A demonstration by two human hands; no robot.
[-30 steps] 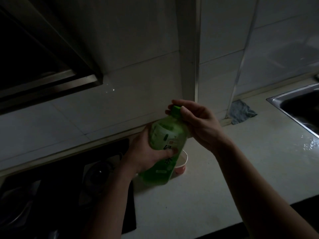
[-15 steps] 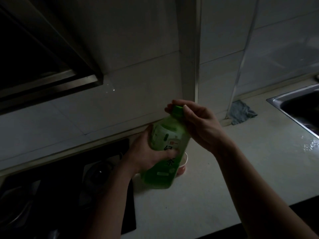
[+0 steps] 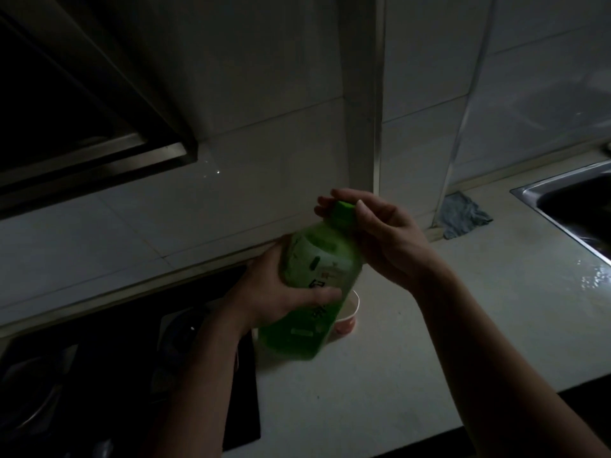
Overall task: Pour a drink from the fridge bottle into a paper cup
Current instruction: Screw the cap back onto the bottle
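Dim kitchen | left hand (image 3: 281,292) wraps green bottle (image 3: 314,285) at mid-body, held tilted above the counter (image 3: 429,375) | right hand (image 3: 380,236) fingers pinch its cap (image 3: 344,211) at 12 o'clock | paper cup (image 3: 348,314) behind bottle base, 4 o'clock.

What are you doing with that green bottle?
A person is opening a green drink bottle over the kitchen counter. The left hand grips the bottle's body, and the right hand has its fingers around the green cap, which is on the bottle. A paper cup stands on the counter just behind the bottle, partly hidden, waiting for the drink. Nothing is being poured yet. A stove is on the left and a sink on the right.
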